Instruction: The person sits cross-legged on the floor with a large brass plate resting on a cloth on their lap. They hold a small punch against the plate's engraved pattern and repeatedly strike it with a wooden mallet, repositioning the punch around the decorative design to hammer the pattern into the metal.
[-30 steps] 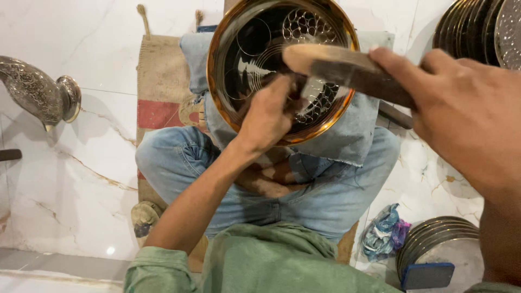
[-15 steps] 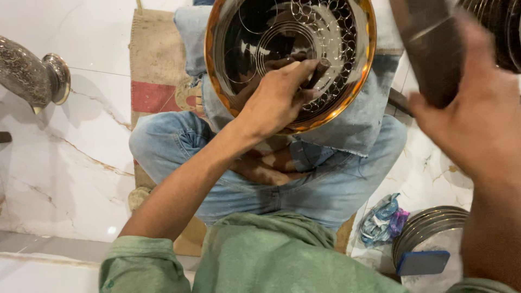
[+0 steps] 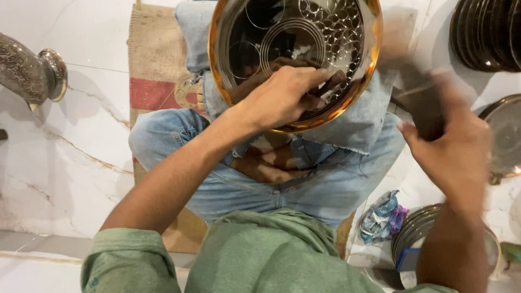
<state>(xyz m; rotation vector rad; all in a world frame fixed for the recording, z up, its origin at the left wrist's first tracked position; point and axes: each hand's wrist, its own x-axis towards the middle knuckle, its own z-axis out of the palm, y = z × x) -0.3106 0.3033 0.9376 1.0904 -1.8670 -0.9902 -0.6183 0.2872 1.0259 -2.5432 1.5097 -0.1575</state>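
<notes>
On denim lap, left hand (image 3: 285, 97) on engraved plate (image 3: 296, 59)

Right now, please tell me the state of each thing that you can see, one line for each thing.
Round metal tray: propped on the lap, engraved face up, partly patterned.
Left hand: pressed on the tray's face, fingers closed on something too hidden to name.
Right hand: blurred, gripping a dark block-like tool, off the tray.
Stacked plates: piled at upper right.
Cloth: lying under the tray.
</notes>
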